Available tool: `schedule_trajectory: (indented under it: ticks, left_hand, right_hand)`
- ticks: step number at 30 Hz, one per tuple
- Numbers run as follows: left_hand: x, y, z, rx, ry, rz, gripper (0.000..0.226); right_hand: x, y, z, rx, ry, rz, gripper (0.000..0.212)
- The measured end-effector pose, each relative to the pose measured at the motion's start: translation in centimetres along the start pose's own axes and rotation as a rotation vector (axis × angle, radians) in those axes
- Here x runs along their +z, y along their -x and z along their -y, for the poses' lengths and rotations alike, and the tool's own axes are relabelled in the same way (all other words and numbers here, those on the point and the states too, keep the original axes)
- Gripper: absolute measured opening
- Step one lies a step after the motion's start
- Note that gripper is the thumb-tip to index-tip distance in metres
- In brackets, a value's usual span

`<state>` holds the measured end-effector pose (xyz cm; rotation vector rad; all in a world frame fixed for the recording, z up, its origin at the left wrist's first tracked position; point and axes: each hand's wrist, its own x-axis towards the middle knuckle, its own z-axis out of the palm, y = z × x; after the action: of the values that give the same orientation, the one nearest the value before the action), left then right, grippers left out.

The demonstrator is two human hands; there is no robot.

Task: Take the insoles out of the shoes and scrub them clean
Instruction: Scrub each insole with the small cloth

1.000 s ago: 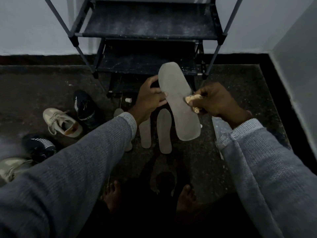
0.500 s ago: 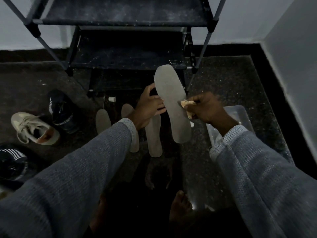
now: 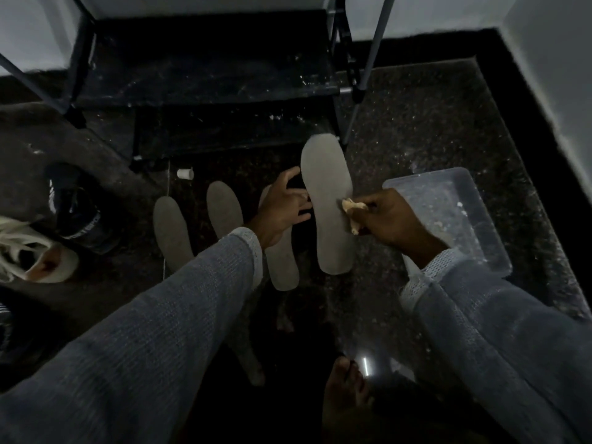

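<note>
Grey flat foam insole (image 3: 330, 206) stands lengthwise away from me, toe end far, between my hands. My left hand (image 3: 283, 208) grips its edge, fingers curled; my right hand (image 3: 389, 219) pinches a crumpled tan cloth (image 3: 352, 210) against it.

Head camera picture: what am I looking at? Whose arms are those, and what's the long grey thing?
There is no machine here. The camera sits on a person's head and looks down, so the grey sleeves are that person's own arms. The long grey thing is an insole, the soft pad from inside a shoe. The left hand touches its edge; how tightly is hard to see. The right hand pinches a tan rag against it to scrub. On the floor lie three more insoles, a clear tub on the right, and a black shoe and a white shoe on the left. A dark rack stands behind.
</note>
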<state>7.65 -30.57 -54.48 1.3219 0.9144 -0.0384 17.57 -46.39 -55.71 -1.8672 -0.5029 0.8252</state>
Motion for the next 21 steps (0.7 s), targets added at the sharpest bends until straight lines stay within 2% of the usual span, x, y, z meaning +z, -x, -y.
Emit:
schedule_trajectory:
  ticks: [4,11,17,21]
  left_hand:
    - [0.9,-1.6,2.7,-0.052,0.023,0.027,0.059]
    - [1.3,-3.3,5.9,-0.085,0.033,0.062,0.041]
    - [0.9,-5.0,8.3,-0.150,0.027,0.041,0.051]
    - [0.7,-6.0,9.2,-0.146,0.064,0.011,0.053]
  right_hand:
    - [0.5,-0.6,-4.0,0.041,0.087,-0.007,0.036]
    - [2.8,-1.7,-7.9,0.042,0.327,0.062,0.038]
    - [3.5,-3.0,-11.3,-0.070,0.495,0.129,0.017]
    - [3.8,-3.6,-12.0,-0.064,0.627,0.111,0.023]
